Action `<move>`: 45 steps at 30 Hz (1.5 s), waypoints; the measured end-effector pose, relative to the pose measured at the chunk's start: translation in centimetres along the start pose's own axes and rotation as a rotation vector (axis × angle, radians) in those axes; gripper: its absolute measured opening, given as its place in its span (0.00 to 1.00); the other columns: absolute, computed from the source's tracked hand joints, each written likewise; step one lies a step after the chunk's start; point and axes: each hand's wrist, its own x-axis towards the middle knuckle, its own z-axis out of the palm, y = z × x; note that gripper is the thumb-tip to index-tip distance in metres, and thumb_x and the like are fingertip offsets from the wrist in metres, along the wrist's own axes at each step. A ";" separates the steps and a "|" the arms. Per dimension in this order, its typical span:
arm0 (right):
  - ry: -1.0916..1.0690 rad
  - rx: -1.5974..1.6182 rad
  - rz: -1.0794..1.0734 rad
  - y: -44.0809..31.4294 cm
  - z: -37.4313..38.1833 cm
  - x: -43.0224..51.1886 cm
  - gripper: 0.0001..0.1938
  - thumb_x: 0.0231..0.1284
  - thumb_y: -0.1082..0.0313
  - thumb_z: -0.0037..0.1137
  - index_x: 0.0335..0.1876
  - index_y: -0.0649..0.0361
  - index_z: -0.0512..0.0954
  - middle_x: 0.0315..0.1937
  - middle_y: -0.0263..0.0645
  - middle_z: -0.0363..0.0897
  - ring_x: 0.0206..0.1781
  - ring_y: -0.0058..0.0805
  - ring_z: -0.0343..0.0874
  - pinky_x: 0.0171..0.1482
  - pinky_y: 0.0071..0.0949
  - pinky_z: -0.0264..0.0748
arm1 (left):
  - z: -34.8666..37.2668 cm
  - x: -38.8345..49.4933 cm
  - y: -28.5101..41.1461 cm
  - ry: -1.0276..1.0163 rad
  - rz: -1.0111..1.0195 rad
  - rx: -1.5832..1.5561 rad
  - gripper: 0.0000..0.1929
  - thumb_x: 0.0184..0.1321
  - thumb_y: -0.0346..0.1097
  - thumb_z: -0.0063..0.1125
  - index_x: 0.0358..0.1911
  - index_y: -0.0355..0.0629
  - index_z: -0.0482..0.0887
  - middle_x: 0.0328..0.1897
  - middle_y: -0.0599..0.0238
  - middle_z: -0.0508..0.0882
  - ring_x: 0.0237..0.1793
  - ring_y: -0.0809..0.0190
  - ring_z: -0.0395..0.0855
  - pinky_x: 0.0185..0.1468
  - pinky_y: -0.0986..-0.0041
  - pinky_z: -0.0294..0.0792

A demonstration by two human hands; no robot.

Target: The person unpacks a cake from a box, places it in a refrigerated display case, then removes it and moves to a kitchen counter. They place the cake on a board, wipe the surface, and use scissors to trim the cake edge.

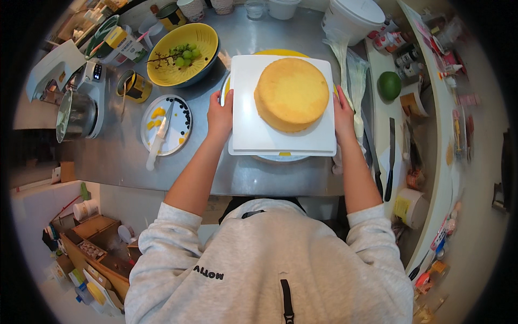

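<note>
A round golden sponge cake (292,92) sits on a square white cake board (247,137), right of its middle and towards the far edge. My left hand (220,115) grips the board's left edge, while my right hand (344,115) holds the right edge. Beneath the board, parts of a yellow disc (281,52) and a pale round rim (283,158) show; the board hides the rest. To the left of my left hand, a white plate (176,146) carries blueberries (187,115), cut yellow fruit (156,117) and a white-handled knife (162,131).
Beyond the plate stand a yellow colander (162,73) with green grapes (188,54) and an opened can (139,89). A stand mixer (87,107) is at far left. On the right are a white bucket (352,20), plastic bags (358,89), a green fruit (389,86) and spatulas (391,158).
</note>
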 end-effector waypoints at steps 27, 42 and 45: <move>-0.034 0.203 0.117 -0.3 -0.5 -0.9 0.25 0.69 0.62 0.39 0.69 0.58 0.57 0.63 0.43 0.64 0.60 0.28 0.67 0.60 0.24 0.63 | -0.5 2.6 0.4 -0.167 0.238 0.089 0.28 0.66 0.49 0.44 0.65 0.42 0.60 0.61 0.49 0.72 0.60 0.51 0.71 0.61 0.69 0.61; -0.123 -0.047 -0.038 -0.4 -0.4 -0.4 0.24 0.73 0.60 0.31 0.71 0.51 0.53 0.70 0.39 0.54 0.70 0.28 0.55 0.66 0.22 0.53 | -0.4 2.0 0.2 -0.126 0.287 0.146 0.25 0.68 0.47 0.35 0.67 0.50 0.59 0.55 0.46 0.77 0.53 0.46 0.76 0.57 0.65 0.66; -0.167 -0.126 -0.062 -0.5 -0.6 -0.4 0.23 0.73 0.61 0.30 0.71 0.52 0.53 0.70 0.39 0.54 0.70 0.28 0.54 0.67 0.22 0.51 | -0.5 1.7 0.7 -0.126 0.294 0.184 0.25 0.68 0.47 0.35 0.68 0.51 0.58 0.53 0.46 0.78 0.52 0.45 0.77 0.56 0.64 0.67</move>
